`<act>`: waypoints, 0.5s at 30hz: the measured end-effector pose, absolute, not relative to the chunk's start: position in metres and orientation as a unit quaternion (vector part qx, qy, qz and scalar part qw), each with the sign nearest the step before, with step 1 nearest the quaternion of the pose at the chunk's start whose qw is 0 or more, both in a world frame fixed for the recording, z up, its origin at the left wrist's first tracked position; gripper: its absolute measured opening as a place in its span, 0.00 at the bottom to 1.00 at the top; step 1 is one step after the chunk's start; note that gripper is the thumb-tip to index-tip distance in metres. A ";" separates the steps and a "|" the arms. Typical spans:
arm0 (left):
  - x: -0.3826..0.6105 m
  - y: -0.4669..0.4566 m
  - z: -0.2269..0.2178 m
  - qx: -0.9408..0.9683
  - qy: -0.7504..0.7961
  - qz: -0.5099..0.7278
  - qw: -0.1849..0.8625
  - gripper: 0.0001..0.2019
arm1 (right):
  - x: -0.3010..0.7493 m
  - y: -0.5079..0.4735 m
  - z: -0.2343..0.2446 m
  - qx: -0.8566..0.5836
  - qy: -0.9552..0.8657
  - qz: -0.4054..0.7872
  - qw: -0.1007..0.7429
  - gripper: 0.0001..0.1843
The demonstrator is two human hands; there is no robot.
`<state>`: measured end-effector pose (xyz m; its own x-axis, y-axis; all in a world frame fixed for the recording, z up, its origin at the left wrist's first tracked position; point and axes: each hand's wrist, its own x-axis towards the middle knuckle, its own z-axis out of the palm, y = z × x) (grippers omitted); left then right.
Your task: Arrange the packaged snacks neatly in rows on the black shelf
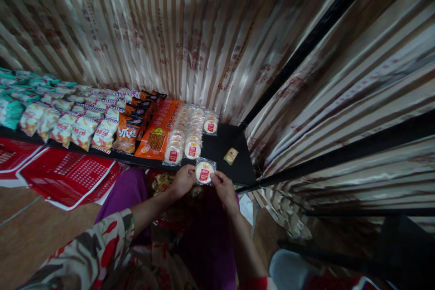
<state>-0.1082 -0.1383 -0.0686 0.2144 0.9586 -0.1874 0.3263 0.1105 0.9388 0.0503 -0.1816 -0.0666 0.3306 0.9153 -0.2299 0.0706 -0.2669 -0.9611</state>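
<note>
Both hands hold one clear packet with a round white cake and red label [204, 172] at the front edge of a black shelf [219, 145]. My left hand [183, 180] grips the packet's left edge with closed fingers. My right hand [223, 187] pinches its right edge. Just beyond the packet, rows of the same round cake packets [185, 136] lie on the shelf. A small yellowish packet [231, 156] lies alone to the right of them.
Orange snack packs [158, 129], orange-brown bags [131, 129], white-red bags [81, 129] and green bags [13, 99] fill the shelf to the left. Red printed sheets [64, 174] hang below it. A striped curtain [190, 31] backs the shelf, and a black frame [306, 41] runs up on the right.
</note>
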 end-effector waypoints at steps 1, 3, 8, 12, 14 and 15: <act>-0.107 -0.137 -0.068 0.588 0.544 0.313 0.510 0.11 | 0.052 -0.180 -0.067 -0.660 -0.374 0.441 0.479 0.24; -0.105 -0.135 -0.067 0.590 0.546 0.313 0.506 0.11 | 0.055 -0.177 -0.067 -0.662 -0.380 0.432 0.479 0.24; -0.096 -0.128 -0.061 0.616 0.539 0.299 0.490 0.12 | 0.062 -0.168 -0.072 -0.680 -0.388 0.401 0.475 0.25; -0.090 -0.124 -0.057 0.622 0.534 0.307 0.483 0.13 | 0.066 -0.162 -0.077 -0.677 -0.380 0.394 0.493 0.24; -0.086 -0.123 -0.056 0.628 0.537 0.312 0.469 0.13 | 0.069 -0.159 -0.077 -0.681 -0.382 0.383 0.494 0.24; -0.084 -0.123 -0.056 0.633 0.538 0.314 0.460 0.14 | 0.071 -0.157 -0.077 -0.684 -0.384 0.377 0.492 0.24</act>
